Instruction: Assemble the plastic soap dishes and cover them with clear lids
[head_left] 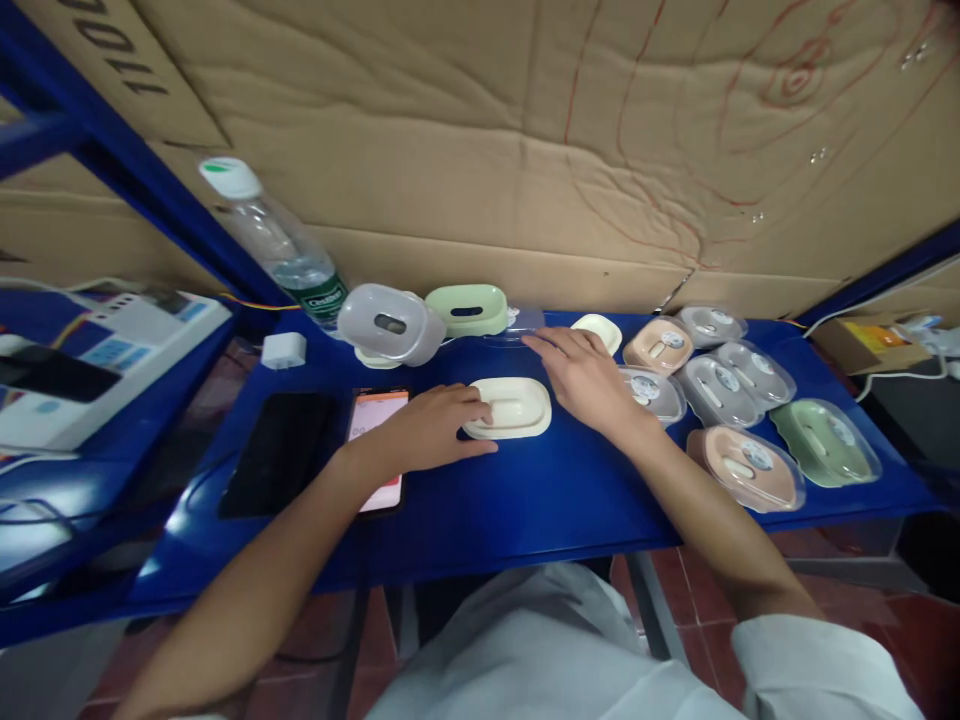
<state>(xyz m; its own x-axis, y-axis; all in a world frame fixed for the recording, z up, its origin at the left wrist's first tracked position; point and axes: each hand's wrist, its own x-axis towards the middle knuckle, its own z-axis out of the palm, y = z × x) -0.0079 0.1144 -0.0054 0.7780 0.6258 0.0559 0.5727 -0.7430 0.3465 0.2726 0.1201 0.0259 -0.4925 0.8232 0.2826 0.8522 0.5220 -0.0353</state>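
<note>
A cream oval dish (514, 410) with a raised centre lies on the blue table in front of me. My left hand (446, 425) is at the dish's left end, fingertips curled on its top and thumb along the near edge. My right hand (581, 375) is above the table to the dish's right, fingers stretched out and no object visible in them. Its fingertips are close to a clear plastic cover (521, 322); whether they touch is unclear. Behind it lies a cream piece (600, 332), partly hidden. A green holder (466, 310) and a grey holder (386, 322), each with an oval slot, stand at the back.
Several clear-lidded packs, among them a pink pack (746, 465) and a green pack (825, 440), fill the right side. A lit phone (386, 410), a dark phone (277, 455), a white charger (283, 350) and a water bottle (277, 245) are on the left. Cardboard (450, 130) lines the back.
</note>
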